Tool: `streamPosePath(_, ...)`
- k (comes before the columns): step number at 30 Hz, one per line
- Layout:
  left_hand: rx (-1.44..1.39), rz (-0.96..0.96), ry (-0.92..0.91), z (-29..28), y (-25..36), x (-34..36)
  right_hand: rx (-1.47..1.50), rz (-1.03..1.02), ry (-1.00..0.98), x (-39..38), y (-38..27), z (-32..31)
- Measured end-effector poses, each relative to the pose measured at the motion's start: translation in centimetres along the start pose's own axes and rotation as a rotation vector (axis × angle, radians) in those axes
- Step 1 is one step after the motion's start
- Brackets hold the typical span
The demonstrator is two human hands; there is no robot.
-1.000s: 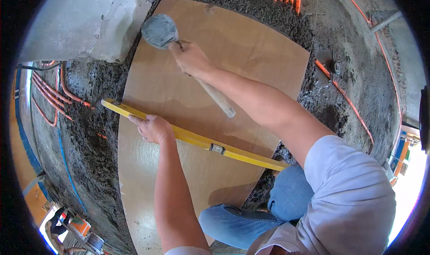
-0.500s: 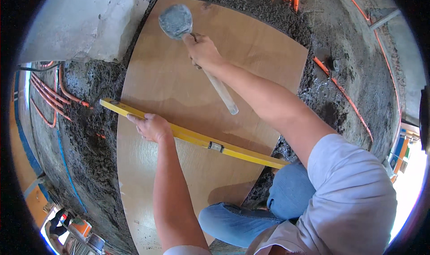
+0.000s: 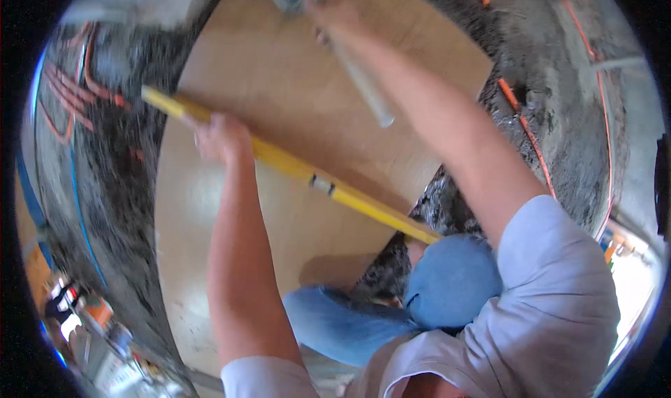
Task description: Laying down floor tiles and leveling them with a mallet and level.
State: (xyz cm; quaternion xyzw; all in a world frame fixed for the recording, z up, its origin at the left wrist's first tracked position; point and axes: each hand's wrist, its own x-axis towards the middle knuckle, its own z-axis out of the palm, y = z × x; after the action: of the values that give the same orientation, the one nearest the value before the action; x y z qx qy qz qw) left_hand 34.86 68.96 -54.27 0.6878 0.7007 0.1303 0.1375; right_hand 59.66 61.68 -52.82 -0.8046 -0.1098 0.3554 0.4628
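Observation:
A large tan panel (image 3: 279,55) with a smooth, wood-like surface lies in front of me on the dark, crumbly bed. A long yellow spirit level (image 3: 377,212) runs across it at a slant, its right end close to my knee. My left hand (image 3: 222,138) is closed on the level near its far left end. At the top, my right hand (image 3: 340,22) grips a mallet (image 3: 363,83) close to its round grey head. The pale handle points back toward me over the panel. Motion blurs both hands, and the top of the mallet head is cut off.
Dark, wet-looking mortar (image 3: 115,167) surrounds the panel. Orange conduits (image 3: 66,90) and a blue line (image 3: 85,223) stick out at left; another orange conduit (image 3: 535,146) lies at right. A pale block (image 3: 133,6) stands at upper left. My knee (image 3: 453,279) is beside the panel.
The view has shifted, and the panel and level now appear more tilted. My right hand with the mallet sits higher in the picture. My left hand still holds the level.

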Motion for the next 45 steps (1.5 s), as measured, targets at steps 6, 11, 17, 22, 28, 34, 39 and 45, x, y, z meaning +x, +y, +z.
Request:
streamPosePath(6,0.031,-0.03,-0.148,-0.1,0.8,0.2,0.001,-0.024,-0.034,-1.7,-2.1,-1.6)
streamPosePath(11,-0.093,-0.145,-0.047,-0.2,0.9,-0.5,0.138,0.358,-0.305,-0.4,-2.0,-2.5)
streamPosePath(17,-0.896,-0.4,-1.198,-8.5,0.3,2.0,0.344,0.715,-0.535,2.5,-2.4,-5.8)
streamPosePath(22,-0.464,-0.273,-0.552,-2.8,0.5,-0.7,0.072,-0.052,-0.231,-3.1,1.9,-1.4)
streamPosePath(28,-0.33,-0.177,-0.503,-1.5,1.5,0.0,0.049,-0.013,-0.217,-5.6,2.2,-2.8)
streamPosePath(34,0.168,-0.333,0.26,0.6,0.4,0.6,1.021,0.384,-1.187,-1.8,6.0,-1.6)
streamPosePath(39,-0.573,-0.197,0.217,-0.2,-5.2,-0.2,-0.093,0.012,-0.31,1.0,4.6,-3.8)
streamPosePath(45,0.154,-0.003,0.27,-5.2,-28.0,-3.9,-0.176,-0.007,-0.2,1.1,2.5,-4.4)
